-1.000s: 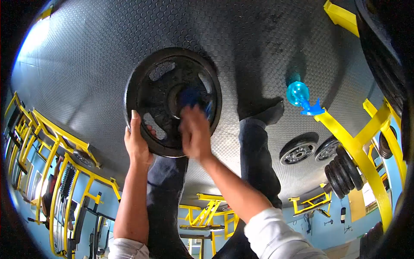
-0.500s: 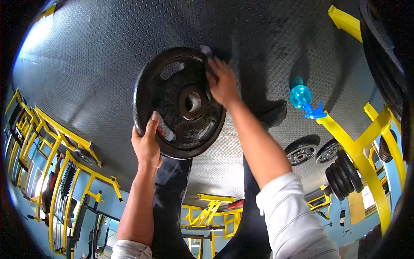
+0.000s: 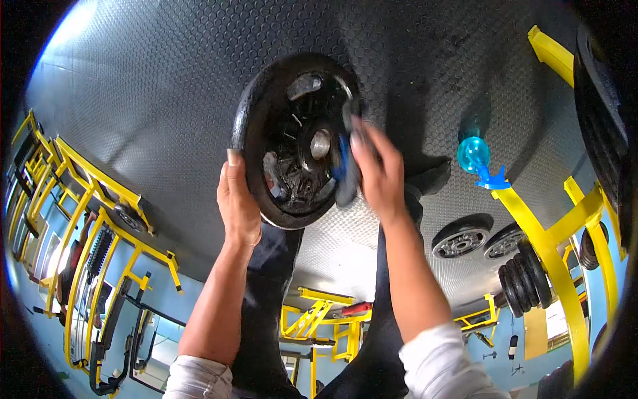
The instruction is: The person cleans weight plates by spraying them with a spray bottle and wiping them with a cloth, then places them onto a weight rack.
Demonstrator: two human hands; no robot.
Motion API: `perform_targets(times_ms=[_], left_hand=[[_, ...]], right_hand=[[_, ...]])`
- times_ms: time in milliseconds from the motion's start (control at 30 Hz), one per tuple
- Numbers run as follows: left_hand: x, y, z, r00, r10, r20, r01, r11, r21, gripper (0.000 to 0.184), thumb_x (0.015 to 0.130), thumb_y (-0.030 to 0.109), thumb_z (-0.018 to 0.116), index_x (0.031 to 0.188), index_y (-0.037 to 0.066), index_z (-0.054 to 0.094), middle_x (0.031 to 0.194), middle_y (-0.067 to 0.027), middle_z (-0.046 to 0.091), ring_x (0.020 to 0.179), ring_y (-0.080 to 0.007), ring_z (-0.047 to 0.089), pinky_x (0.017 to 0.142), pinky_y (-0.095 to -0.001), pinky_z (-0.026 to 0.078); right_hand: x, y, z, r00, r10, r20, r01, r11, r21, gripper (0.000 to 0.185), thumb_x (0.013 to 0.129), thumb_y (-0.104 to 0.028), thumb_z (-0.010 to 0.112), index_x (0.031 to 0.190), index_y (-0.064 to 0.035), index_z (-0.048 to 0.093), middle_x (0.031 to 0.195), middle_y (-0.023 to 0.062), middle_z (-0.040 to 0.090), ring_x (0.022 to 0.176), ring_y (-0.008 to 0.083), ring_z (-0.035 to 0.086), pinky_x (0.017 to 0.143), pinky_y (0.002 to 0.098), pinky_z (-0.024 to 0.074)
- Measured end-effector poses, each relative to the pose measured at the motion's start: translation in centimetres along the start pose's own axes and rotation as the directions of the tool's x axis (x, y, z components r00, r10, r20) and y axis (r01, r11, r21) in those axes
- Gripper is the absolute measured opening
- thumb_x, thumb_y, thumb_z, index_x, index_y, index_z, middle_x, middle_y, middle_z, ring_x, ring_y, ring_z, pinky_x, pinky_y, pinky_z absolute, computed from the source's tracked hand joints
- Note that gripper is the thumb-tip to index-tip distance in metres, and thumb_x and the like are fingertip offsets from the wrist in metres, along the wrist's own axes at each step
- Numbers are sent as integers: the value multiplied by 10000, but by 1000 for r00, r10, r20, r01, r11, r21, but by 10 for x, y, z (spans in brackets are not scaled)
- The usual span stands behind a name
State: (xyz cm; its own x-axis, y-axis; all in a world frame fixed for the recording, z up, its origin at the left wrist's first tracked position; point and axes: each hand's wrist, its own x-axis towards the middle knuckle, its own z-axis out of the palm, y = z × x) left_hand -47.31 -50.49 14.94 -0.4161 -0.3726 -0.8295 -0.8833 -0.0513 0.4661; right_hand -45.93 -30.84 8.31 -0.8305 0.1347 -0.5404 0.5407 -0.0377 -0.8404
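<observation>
A black weight plate [image 3: 292, 199] is held up on edge and tilted, with slots and a bright metal centre hole. My left hand [image 3: 239, 206] grips its lower left rim, thumb on the rim and fingers hidden behind. At the right side of the plate, my right hand [image 3: 379, 166] is closed on a dark grey cloth [image 3: 347, 189] with a blue patch, which lies against the plate's face. Motion blurs the cloth's edges. To the right, a turquoise spray bottle [image 3: 473, 154] with a blue trigger head stands on the floor.
Textured black rubber flooring [image 3: 179, 86] spreads around. Two weight plates [image 3: 462, 241] lie at the right, near a yellow rack [image 3: 555, 249] loaded with black plates [image 3: 525, 279]. Yellow gym machines [image 3: 100, 219] line the left side. My dark-trousered legs [image 3: 269, 286] frame the bottom.
The plate has shifted up and right in view and turned more edge-on. My right hand, with the cloth, has moved down from the upper rim along the plate's right side.
</observation>
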Motion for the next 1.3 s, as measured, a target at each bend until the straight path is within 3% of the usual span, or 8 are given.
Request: perform_targets(times_ms=[167,267,433,533,633,767,933,1300], left_hand=[[-7,0,5,997,-15,74,37,953,-302,619,936,601,330,1066,48,575,930,-65,639,795,-150,604,741,-308,500],[-12,4,12,990,26,136,32,915,-402,574,944,560,351,1101,54,572,990,-68,641,900,-164,600,836,-331,481],[-22,4,15,991,79,113,-67,992,-103,276,896,240,595,1078,48,519,886,-34,566,817,-131,534,742,-268,441],[-32,9,25,997,52,48,-52,999,4,420,738,76,761,1079,17,523,940,-34,571,849,-124,537,782,-258,432],[-47,16,41,995,77,68,-85,987,138,432,705,30,758,1063,14,518,929,-38,577,827,-132,560,769,-264,459],[-45,10,43,977,63,202,-91,987,132,366,714,18,745,1017,16,541,879,-30,587,767,-119,565,752,-262,467],[-35,-2,32,888,-24,459,82,991,-108,294,730,31,732,986,21,587,912,-117,681,811,-211,652,762,-323,501],[-43,-2,40,931,-150,333,149,988,26,140,638,9,650,775,17,623,689,-61,581,616,-207,557,607,-332,463]], right_hand=[[17,-36,71,904,-411,120,427,861,-274,356,873,-201,566,1194,-48,588,1127,195,556,1026,359,531,904,413,403],[-69,-17,54,913,-278,298,365,883,-296,413,802,-159,581,1198,-43,561,1155,195,524,1072,370,490,931,442,396],[-125,46,-9,931,150,332,10,900,-435,376,749,-40,568,1121,-69,613,1135,161,596,1088,332,530,961,415,420],[-98,73,-52,954,298,42,-267,901,-343,337,827,-121,583,1151,-26,578,1168,200,570,1056,392,535,982,441,383],[-76,73,-76,974,-34,-223,-56,922,-384,482,852,-193,613,1268,10,480,1209,263,524,1101,416,514,984,449,382],[-98,59,-78,986,94,-138,-151,852,-502,739,850,-260,637,1411,32,255,1310,344,405,1225,455,423,1007,450,376],[-156,12,-71,835,540,-102,-539,769,-343,481,853,-215,648,1262,-15,492,1140,192,621,1035,314,623,841,345,503],[-265,-30,-111,852,444,-278,-499,849,-174,307,842,-155,674,1087,15,600,908,151,681,855,190,668,754,288,523]])
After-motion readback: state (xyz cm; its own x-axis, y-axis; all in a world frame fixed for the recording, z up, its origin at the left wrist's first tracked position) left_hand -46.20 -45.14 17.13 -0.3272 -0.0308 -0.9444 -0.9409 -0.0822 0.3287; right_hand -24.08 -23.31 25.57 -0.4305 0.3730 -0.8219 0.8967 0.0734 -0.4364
